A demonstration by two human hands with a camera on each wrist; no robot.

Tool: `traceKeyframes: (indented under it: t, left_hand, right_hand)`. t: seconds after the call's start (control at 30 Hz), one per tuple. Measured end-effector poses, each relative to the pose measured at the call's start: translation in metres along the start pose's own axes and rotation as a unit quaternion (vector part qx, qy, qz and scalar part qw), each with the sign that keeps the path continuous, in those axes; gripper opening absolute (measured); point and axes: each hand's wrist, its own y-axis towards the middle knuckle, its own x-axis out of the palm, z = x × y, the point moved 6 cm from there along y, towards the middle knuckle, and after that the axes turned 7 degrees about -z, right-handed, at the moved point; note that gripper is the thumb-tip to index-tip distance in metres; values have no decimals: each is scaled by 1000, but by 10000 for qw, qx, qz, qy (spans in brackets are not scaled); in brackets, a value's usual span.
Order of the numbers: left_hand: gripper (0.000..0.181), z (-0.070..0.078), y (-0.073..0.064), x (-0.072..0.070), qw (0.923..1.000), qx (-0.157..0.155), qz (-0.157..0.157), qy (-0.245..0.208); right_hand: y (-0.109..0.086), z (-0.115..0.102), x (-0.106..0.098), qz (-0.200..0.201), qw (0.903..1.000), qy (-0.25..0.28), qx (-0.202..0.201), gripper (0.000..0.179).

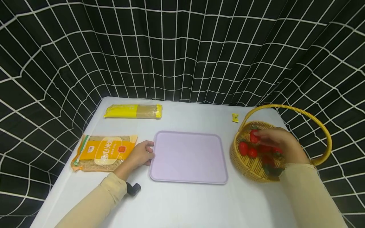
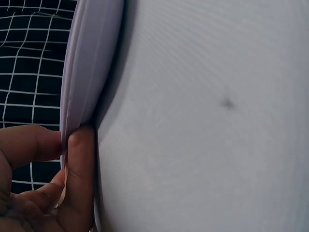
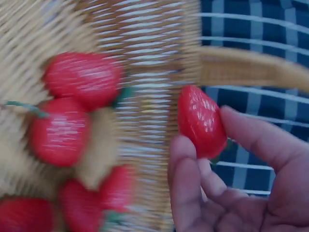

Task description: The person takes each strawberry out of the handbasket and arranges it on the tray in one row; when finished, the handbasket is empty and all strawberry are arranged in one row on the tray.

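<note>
My left hand (image 1: 141, 154) is at the left edge of a flat lilac tray (image 1: 188, 158). In the left wrist view its thumb and fingers pinch the tray's rim (image 2: 91, 58). My right hand (image 1: 280, 141) reaches over a wicker basket (image 1: 239, 160) at the right. Between its thumb and fingers it pinches a red strawberry (image 3: 200, 121), clear of the fruit below. Other strawberries (image 1: 243, 148) and red fruit lie in the basket, one round with a green stem (image 3: 60, 130). My right hand and forearm hide part of the basket's contents.
An orange food packet (image 1: 109, 152) lies at the left beside my forearm. Behind it is a yellow noodle pack (image 1: 132, 111). A small yellow wrapped piece (image 1: 235, 117) lies near the back right. The basket's tall handle (image 1: 310, 122) arches up at the right. Black grid curtains (image 1: 182, 47) surround the white table.
</note>
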Motion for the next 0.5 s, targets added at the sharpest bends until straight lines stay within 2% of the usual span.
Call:
traceKeyframes:
  t: [0.13,0.2,0.23,0.3,0.37,0.5]
  left_hand:
    - [55,0,-1,0,10000,-13,-42,76]
    - [55,1,-3,-2,9999,-13,-22,123]
    - [55,2,-3,-3,9999,-18,-4,113]
    - [55,2,-4,-4,10000,-4,11,92]
    - [55,2,-3,-4,10000,13,-2,38]
    - [54,-1,-2,-4,10000,-18,-8,47]
  right_hand:
    - [-27,-23,23,-269,9969,-473,-566,39]
    - [-28,-41,48,-479,9910,-653,-1062,39]
    - [-25,-49,64,-582,9884,-794,-1159,41]
    - [-11,-67,101,-766,9834,-979,-1320,42]
    - [13,-83,142,-891,9816,-1015,-1350,39]
    - [68,-108,225,-1072,9843,-689,-1219,32]
